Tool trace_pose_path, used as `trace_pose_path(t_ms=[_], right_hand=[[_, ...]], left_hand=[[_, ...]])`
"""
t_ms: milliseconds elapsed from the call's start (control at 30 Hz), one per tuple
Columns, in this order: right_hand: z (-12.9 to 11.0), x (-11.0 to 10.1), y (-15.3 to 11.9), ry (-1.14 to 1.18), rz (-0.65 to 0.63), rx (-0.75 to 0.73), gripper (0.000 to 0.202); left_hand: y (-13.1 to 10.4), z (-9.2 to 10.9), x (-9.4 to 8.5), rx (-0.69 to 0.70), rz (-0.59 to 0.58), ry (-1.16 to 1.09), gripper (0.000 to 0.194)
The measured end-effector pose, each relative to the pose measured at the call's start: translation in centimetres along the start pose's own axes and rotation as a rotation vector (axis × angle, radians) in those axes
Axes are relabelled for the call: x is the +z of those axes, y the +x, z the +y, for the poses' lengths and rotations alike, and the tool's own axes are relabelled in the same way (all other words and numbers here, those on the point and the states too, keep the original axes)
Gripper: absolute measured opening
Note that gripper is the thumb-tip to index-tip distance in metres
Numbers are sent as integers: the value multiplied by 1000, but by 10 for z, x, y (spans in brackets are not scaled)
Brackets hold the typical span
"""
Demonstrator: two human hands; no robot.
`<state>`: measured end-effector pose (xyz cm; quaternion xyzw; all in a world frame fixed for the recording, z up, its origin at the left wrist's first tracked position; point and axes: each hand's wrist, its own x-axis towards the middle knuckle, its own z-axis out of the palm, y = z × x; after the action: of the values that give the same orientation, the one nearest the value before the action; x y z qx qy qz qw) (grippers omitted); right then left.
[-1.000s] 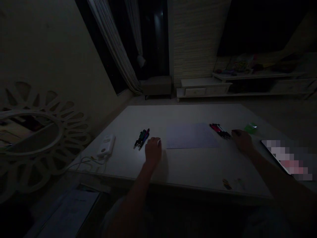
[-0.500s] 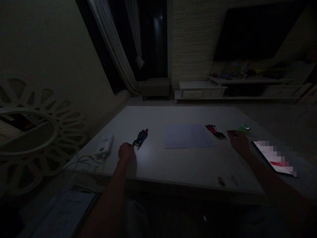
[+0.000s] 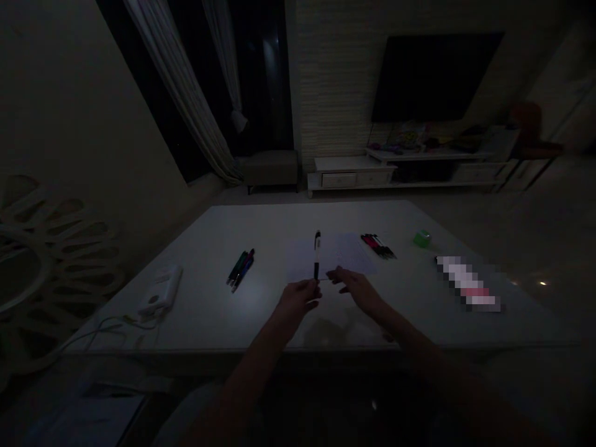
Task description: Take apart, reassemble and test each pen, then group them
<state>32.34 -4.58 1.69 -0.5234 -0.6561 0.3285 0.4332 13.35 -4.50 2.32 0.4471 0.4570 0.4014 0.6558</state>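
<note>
My left hand (image 3: pixel 298 299) pinches the lower end of a black and white pen (image 3: pixel 317 251), which stands nearly upright above the near edge of a pale printed sheet (image 3: pixel 351 251). Just right of the pen is my right hand (image 3: pixel 351 285), its fingers apart and pointing left, with no object clearly visible in them. A bunch of dark green, blue and purple pens (image 3: pixel 241 270) lies left of the sheet. At the sheet's right side lies another group of red, black and white pens (image 3: pixel 378 246).
On the white table (image 3: pixel 274 217) are a white power bank (image 3: pixel 162 288) with cables at the left, a green box (image 3: pixel 422 238) and a blurred-out phone or tablet (image 3: pixel 468 284) at the right. Papers (image 3: pixel 88 416) lie below the table's near left edge.
Both hands have moved inward to the middle, the left from the left pens and the right from beside the right pens. A pen is now upright in my left hand. The view has shifted right.
</note>
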Motion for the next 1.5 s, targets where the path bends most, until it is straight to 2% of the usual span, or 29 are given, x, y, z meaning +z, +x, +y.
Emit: trace_pose_path(t_ms=[100,167,200,233,267,300,367,433,533,633,700,767,933,1000,1133,1300,1433,1500], right_hand=[[-2,7,-7,24,-52,10,29],[-2,3,-8,31,-73,24,29],[-2,-2,-7,31,-79,32,28],[-3,-7,-7,30,-81,42,27],[-4,-12,-6,26,-85,50,26],[-5,-17,-7,19,-98,54,26],[-9,-24,-8,8,-153,53,30],[-13,-28,-11,27,-206,58,34],[-13,-27,-14,149,-186,175,44],[-7,-22,-14,325,-151,357,52],[-3,-20,-13,375,-147,396,52],[-2,-19,-12,302,-137,329,47],[-6,-22,-10,-66,-7,-17,23],[-6,-23,-7,-87,16,12,30],[-2,-22,1,58,-70,207,55],[-2,-19,7,125,-39,104,37],[-2,-16,9,214,-54,203,39],[-2,-14,11,217,-42,171,36]], left_hand=[[-3,-14,31,-87,-104,83,38],[-2,-14,38,-42,-73,286,34],[-1,-10,39,53,-6,431,31],[0,-5,37,204,79,595,27],[0,1,35,403,177,761,26],[1,8,33,580,215,927,31],[2,17,28,825,156,1217,40],[4,21,25,924,72,1411,31],[8,17,25,902,-6,1555,15],[11,12,26,840,-31,1597,15],[11,11,27,816,-35,1607,14],[12,12,27,798,-32,1619,14],[14,11,25,756,-34,1623,15],[15,9,23,751,-25,1613,14],[16,9,20,741,1,1583,17],[14,12,16,701,41,1596,18],[13,13,14,714,47,1603,17],[12,14,13,729,41,1616,16]])
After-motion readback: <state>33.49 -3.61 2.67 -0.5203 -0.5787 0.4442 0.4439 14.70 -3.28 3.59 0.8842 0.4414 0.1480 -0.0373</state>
